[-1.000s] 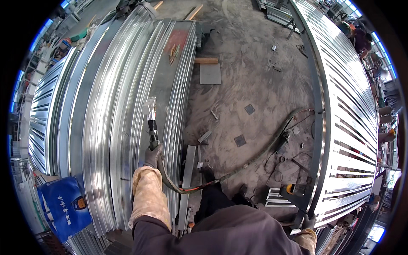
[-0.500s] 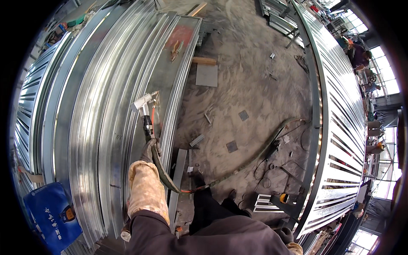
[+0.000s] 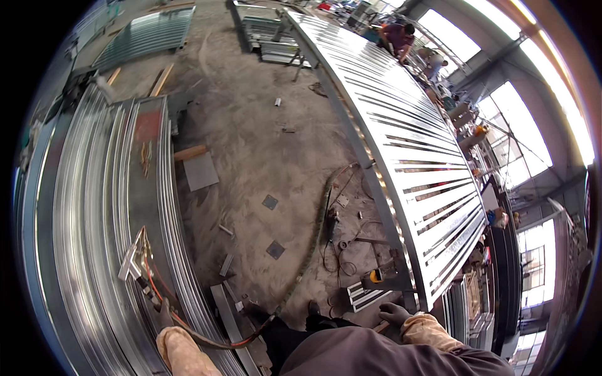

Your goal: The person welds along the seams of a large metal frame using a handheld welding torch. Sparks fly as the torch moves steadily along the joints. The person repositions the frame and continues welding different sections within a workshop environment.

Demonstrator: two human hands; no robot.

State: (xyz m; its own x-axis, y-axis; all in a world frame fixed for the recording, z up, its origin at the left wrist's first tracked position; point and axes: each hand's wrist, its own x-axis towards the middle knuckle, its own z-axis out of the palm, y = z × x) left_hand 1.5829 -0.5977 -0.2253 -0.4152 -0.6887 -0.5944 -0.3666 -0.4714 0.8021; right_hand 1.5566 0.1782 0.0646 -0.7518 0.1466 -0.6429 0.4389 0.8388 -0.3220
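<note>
My left hand [image 3: 165, 314], in a dark glove and a tan patterned sleeve cover, is closed round the handle of a silver welding gun [image 3: 133, 266]. The gun rests on or just over the stacked metal profiles [image 3: 94, 207]; I cannot tell if it touches them. A thin orange line and a dark hose [image 3: 301, 269] run from it across my front to the floor. Out to the right, my gloved right hand [image 3: 395, 313] holds nothing, its fingers stretched beside the near end of the slatted metal frame [image 3: 417, 254].
Two dark square plates [image 3: 274, 249] and a larger grey sheet [image 3: 200, 172] lie on the floor. Cables [image 3: 342, 260] coil near the frame. A yellow and black tool [image 3: 375, 276] sits by its leg. Another person [image 3: 396, 39] works beyond the frame's far side.
My view has swung right, so the profiles and gun now appear further left. My right hand has come up into view from the lower edge. The left hand keeps its grip on the gun.
</note>
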